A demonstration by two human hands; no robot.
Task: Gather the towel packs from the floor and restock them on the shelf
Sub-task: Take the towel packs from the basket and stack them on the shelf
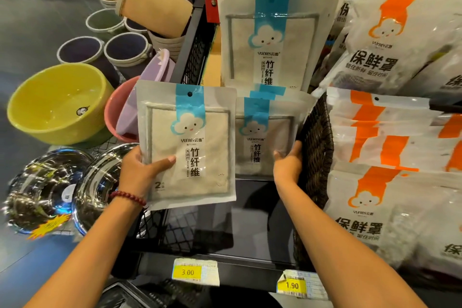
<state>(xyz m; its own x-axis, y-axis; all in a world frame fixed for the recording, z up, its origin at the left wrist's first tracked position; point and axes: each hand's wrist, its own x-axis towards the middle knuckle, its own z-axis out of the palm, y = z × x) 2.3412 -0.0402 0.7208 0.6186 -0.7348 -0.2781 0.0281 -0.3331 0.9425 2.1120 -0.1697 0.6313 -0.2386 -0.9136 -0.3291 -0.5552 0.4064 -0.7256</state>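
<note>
At the black shelf (250, 207), left fingers (166, 160) clench a towel pack (190, 147) upright above it; right fingers (297, 147) grasp the edge of the shelved packs (262, 132) beside a wicker basket (317, 152). A yellow bowl (50, 112) and steel bowls (45, 182) sit left.

Single head view, wide-angle (edges bowed), facing forward and down, close to shelf (250, 266) front.

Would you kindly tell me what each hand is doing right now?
Left hand: grips a towel pack by its lower left edge.
Right hand: at the shelved packs, right edge; grip cannot be told.
</note>
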